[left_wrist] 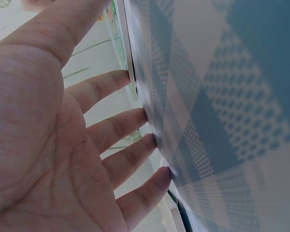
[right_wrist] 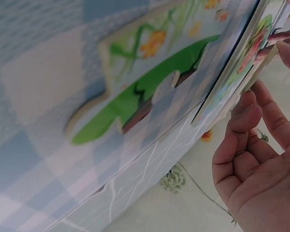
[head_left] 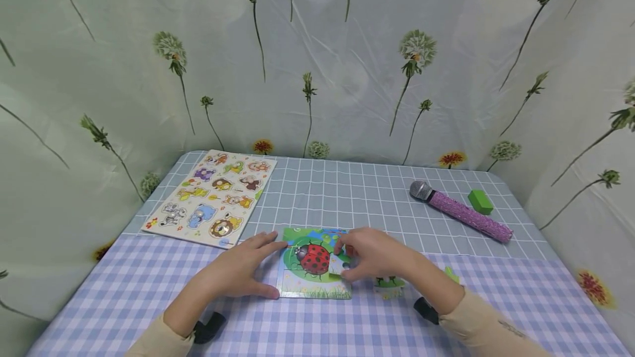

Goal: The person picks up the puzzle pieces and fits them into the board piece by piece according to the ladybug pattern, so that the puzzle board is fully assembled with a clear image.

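A ladybug jigsaw puzzle [head_left: 317, 289] lies on the checked cloth in front of me. My left hand [head_left: 238, 271] rests at its left side, fingers spread and fairly straight, with the index finger and thumb at the puzzle's edge. In the left wrist view, the fingertips [left_wrist: 162, 176] come down to the cloth. Between thumb and fingers, my right hand [head_left: 379, 252] pinches a puzzle piece [head_left: 336, 265] over the puzzle's right part, tilted and overlapping the ladybug picture. Just right of the puzzle lies a loose puzzle piece [head_left: 389, 289], showing grass and flowers in the right wrist view.
An animal peg board [head_left: 210, 200] lies at the back left. Toward the back right are a glittery pink microphone [head_left: 461, 214] and a green block [head_left: 480, 201]. Something light green [head_left: 451, 275] shows beside the right forearm. A flowered curtain [head_left: 347, 81] hangs behind the table.
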`<state>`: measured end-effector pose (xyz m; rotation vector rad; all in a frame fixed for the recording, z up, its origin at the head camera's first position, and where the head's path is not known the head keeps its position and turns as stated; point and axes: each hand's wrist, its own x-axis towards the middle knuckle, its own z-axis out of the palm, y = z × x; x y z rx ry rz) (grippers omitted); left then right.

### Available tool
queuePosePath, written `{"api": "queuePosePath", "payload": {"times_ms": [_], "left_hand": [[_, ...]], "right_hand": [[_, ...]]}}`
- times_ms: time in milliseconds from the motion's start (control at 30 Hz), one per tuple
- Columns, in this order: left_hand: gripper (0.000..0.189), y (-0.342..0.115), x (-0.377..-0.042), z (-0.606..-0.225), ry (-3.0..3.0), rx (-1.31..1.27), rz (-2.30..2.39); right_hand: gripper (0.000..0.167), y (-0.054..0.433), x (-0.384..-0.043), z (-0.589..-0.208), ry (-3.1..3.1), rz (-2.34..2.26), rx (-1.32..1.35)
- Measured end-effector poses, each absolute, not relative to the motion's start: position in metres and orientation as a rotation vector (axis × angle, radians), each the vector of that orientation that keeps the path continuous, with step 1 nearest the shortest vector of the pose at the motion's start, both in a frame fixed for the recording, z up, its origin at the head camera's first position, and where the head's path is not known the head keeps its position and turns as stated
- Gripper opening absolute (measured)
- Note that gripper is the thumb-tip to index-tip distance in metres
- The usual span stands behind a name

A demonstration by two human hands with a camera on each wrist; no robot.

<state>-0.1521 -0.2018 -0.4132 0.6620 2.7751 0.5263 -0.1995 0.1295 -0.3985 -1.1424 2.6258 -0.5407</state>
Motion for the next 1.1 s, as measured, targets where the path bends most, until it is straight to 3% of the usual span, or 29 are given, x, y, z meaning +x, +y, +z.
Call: {"api": "queuePosePath", "payload": {"times_ms": [1100], "left_hand": [[0.098, -0.203, -0.152, -0.414, 2.773, 0.668, 0.524]], "right_hand": [[0.036, 0.071, -0.204, -0.410, 2.409, -0.770, -1.240]]}}
